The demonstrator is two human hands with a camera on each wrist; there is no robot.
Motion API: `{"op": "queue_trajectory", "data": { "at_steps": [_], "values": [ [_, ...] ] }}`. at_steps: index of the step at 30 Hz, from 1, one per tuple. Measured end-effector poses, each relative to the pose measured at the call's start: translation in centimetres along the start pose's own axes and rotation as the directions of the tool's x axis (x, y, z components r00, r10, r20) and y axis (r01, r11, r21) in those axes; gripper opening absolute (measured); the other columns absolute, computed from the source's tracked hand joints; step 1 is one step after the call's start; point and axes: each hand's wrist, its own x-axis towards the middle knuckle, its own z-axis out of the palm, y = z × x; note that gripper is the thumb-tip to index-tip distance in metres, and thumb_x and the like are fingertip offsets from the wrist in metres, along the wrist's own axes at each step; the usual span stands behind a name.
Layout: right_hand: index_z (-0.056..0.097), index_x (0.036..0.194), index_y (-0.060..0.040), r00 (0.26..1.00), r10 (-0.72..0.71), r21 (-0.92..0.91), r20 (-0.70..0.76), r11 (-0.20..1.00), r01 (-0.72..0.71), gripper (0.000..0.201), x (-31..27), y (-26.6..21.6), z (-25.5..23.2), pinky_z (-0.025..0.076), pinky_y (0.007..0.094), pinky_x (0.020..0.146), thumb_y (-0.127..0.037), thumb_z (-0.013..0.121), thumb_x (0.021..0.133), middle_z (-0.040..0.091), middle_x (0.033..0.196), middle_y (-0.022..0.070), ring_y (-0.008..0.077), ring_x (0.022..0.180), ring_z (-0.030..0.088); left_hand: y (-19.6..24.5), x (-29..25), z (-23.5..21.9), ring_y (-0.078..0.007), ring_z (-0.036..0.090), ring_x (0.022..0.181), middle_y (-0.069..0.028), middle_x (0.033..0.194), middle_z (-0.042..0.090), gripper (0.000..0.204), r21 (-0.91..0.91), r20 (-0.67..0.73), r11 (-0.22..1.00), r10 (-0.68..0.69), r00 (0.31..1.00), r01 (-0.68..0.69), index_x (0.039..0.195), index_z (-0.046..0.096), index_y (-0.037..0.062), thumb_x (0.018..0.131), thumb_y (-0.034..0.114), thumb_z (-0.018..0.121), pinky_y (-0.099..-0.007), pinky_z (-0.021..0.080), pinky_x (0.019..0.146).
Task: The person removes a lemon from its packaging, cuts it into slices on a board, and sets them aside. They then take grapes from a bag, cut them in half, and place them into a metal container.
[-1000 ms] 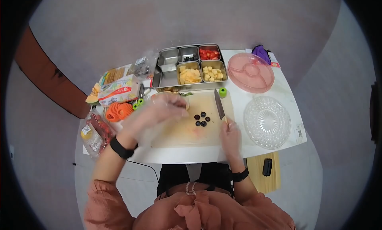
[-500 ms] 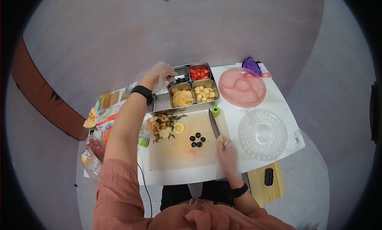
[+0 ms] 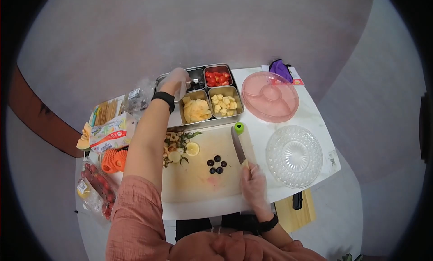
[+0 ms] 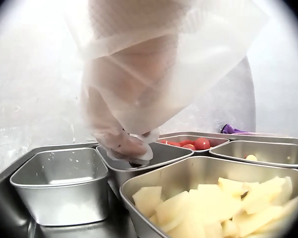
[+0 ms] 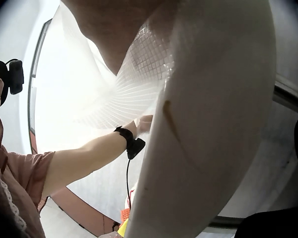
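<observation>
My left hand, in a clear glove, reaches over the steel tray into a compartment of dark fruit. In the left wrist view the left hand has its fingertips together at a dark piece, partly hidden by the glove. Several dark round fruits sit grouped on the cutting board. Gloved too, my right hand grips the knife by its handle at the board's right edge, blade pointing away. The right wrist view shows mostly glove, not the knife.
Other compartments hold red pieces, yellow slices and pale chunks. Peelings and a lemon slice lie on the board. Right stand a pink divided tray and a clear plate; packages lie left.
My left hand has moved from above the board to the steel tray, reaching into the dark fruit compartment. My right hand keeps its grip on the knife. The head view has shifted.
</observation>
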Motion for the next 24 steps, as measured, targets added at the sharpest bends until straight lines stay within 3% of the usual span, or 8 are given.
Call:
{"op": "queue_trajectory", "data": {
  "at_steps": [4,5,6,8,10,13,19,24],
  "values": [
    [0.067,0.113,-0.0022,1.0,0.002,0.014,0.006,1.0,-0.002,0.022,0.2,0.1,0.1,0.051,0.0491,0.075,-0.016,0.06,0.097,0.066,0.096,0.0224,0.0428,0.088,0.064,-2.3,-0.8,0.3,-0.0316,0.067,0.078,-0.0107,0.094,0.072,0.021,0.08,-0.19,0.98,0.197,0.962,-0.185,0.098,0.076,0.0087,0.078,0.015,0.069,-0.0387,0.054,0.067],
    [0.067,0.113,-0.0023,1.0,-0.02,0.02,-0.012,1.0,0.02,0.022,0.3,0.0,0.1,0.051,0.0489,0.075,-0.016,0.06,0.097,0.065,0.096,0.0227,0.0426,0.088,0.064,-1.3,-1.7,-1.0,-0.0305,0.068,0.077,-0.015,0.092,0.071,0.017,-0.625,-0.203,0.779,-0.099,0.974,-0.051,0.093,0.076,0.0071,0.081,0.016,0.068,-0.0376,0.053,0.068],
    [0.067,0.113,-0.0023,0.999,-0.036,0.025,-0.027,0.999,0.037,0.022,0.2,-0.1,0.0,0.051,0.0487,0.075,-0.016,0.06,0.097,0.065,0.096,0.023,0.0425,0.087,0.064,-0.7,-2.8,-1.7,-0.0295,0.068,0.077,-0.0193,0.089,0.07,0.015,-0.99,-0.005,0.136,-0.334,0.943,0.043,0.089,0.075,0.0056,0.083,0.016,0.068,-0.0366,0.053,0.068],
    [0.067,0.114,-0.0021,1.0,0.007,0.004,0.019,1.0,-0.008,0.022,0.1,0.3,0.0,0.051,0.048,0.076,-0.015,0.059,0.097,0.066,0.098,0.0234,0.0425,0.089,0.064,-2.6,-3.4,-1.6,-0.0223,0.064,0.07,-0.0185,0.08,0.067,0.017,-0.675,-0.406,0.62,0.14,0.903,-0.4,0.088,0.07,-0.0013,0.085,0.015,0.065,-0.0342,0.049,0.064],
    [0.066,0.115,-0.0004,1.0,-0.023,0.061,-0.001,0.998,0.023,0.023,0.3,-0.1,-0.1,0.051,0.0478,0.077,-0.014,0.058,0.098,0.066,0.099,0.0243,0.0427,0.091,0.064,4.2,-8.9,-7.6,-0.0183,0.061,0.072,-0.0114,0.079,0.066,0.018,-0.905,-0.072,0.42,-0.304,0.95,0.066,0.091,0.069,-0.0027,0.084,0.014,0.065,-0.0323,0.047,0.064],
    [0.065,0.116,0.002,0.999,-0.041,0.044,-0.004,0.998,0.041,0.025,0.4,0.1,-0.2,0.051,0.0484,0.077,-0.015,0.057,0.099,0.066,0.099,0.0258,0.0437,0.091,0.064,9.8,-15.3,-11.8,-0.0097,0.054,0.075,-0.0029,0.076,0.058,0.02,-0.991,-0.007,0.131,-0.237,0.972,0.025,0.097,0.065,-0.0044,0.082,0.009,0.069,-0.0233,0.041,0.072],
    [0.065,0.117,0.0033,0.996,-0.089,0.097,-0.018,0.991,0.091,0.027,0.4,0.3,-0.2,0.051,0.0484,0.078,-0.015,0.057,0.099,0.067,0.098,0.0274,0.0448,0.089,0.065,17.3,-23.8,-14.0,-0.012,0.06,0.073,-0.0058,0.082,0.066,0.025,-0.878,0.282,0.338,-0.209,0.936,0.34,0.095,0.069,-0.005,0.08,0.015,0.071,-0.0283,0.048,0.068],
    [0.065,0.117,0.0021,0.996,-0.084,0.123,-0.032,0.989,0.087,0.028,0.4,0.3,0.0,0.051,0.0489,0.078,-0.018,0.057,0.099,0.067,0.098,0.0279,0.0445,0.09,0.065,19.9,-25.0,-7.8,-0.0152,0.063,0.077,-0.0094,0.089,0.07,0.026,-0.834,0.179,0.508,-0.116,0.977,0.213,0.103,0.072,-0.0027,0.083,0.013,0.068,-0.029,0.05,0.073]
  ]
}}
